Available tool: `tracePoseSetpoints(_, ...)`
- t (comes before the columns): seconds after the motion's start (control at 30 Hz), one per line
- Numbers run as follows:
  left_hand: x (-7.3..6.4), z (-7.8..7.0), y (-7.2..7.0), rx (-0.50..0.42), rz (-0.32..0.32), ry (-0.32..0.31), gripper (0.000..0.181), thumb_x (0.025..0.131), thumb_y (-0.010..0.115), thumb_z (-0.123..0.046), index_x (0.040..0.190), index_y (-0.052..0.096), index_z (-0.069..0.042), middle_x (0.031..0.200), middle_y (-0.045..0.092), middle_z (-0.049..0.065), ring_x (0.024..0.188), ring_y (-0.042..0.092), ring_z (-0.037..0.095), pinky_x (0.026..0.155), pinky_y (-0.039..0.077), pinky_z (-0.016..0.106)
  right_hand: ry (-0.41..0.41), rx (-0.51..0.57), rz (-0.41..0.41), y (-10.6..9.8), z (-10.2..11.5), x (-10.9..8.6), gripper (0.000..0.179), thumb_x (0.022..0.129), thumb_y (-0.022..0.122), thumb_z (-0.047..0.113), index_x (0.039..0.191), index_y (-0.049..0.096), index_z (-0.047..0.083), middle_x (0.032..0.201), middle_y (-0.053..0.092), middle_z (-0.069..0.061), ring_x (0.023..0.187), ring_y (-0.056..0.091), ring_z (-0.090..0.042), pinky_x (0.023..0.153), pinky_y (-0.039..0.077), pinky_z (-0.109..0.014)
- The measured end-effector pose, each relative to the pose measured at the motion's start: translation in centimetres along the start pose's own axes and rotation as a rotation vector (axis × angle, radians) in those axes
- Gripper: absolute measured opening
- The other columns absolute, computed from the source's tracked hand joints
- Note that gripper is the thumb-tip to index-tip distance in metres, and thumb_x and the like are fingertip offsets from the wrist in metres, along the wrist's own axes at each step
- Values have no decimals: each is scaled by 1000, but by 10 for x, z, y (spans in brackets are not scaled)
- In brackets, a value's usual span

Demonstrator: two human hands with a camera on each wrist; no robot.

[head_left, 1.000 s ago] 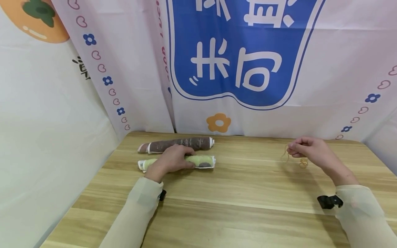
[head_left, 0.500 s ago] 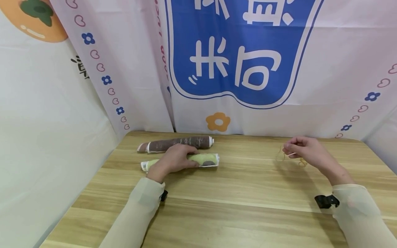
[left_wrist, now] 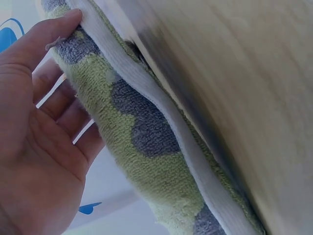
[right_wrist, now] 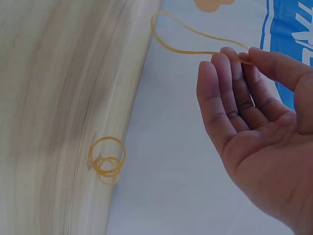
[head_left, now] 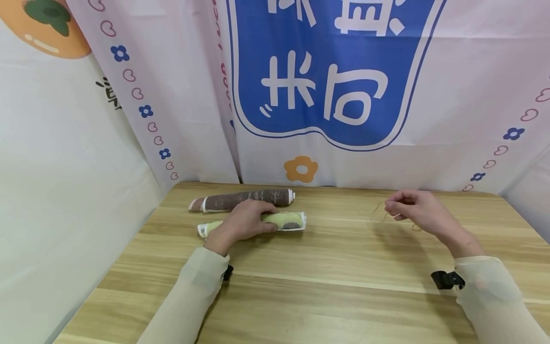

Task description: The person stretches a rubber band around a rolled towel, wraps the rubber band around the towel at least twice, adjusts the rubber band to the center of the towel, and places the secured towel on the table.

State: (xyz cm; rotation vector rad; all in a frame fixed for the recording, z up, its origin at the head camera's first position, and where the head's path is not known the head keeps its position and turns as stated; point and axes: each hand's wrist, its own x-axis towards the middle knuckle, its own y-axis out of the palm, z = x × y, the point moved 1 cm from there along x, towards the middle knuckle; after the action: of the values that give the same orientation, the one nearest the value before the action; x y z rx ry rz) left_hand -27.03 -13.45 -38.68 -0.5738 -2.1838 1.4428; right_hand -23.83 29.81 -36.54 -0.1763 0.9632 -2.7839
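My left hand (head_left: 247, 220) grips a rolled towel (head_left: 285, 220), green with grey patches and a white edge band. In the left wrist view the thumb lies along the towel (left_wrist: 146, 122) and the fingers reach behind it. At the right, my right hand (head_left: 418, 210) pinches a thin yellow rubber band (right_wrist: 183, 51) between thumb and fingertips, its loop hanging out in the air. More rubber bands (right_wrist: 107, 159) lie in a small heap on the table, below the right hand.
Behind the green towel lies a second rolled towel (head_left: 249, 199), dark brown with white ends. The wood-grain table (head_left: 326, 286) runs back to a printed cloth backdrop (head_left: 206, 119). Another white cloth (head_left: 64, 167) hangs along the left side.
The left hand and the green towel have shifted slightly to the right. The right hand has moved a little left with the rubber band, away from the heap.
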Motion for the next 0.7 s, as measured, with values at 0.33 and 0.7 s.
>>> tracePoseSetpoints(0.33,0,-6,5,-9,-5,47,32,92,87,-26,121,78,-15,110,77,-1,94,70,18,85,57,41,-35,-13,5,9,6,0,23,109,65,18,115,70,-4,108,73,-18,97,72,-30,82,62,-36)
tracePoseSetpoints(0.7,3,-15,3,-15,-4,69,36,92,87,-25,126,78,-17,115,77,-1,101,71,20,90,57,43,-50,-74,-13,13,14,-1,27,109,66,27,115,73,1,110,74,-14,100,71,-34,84,61,-39)
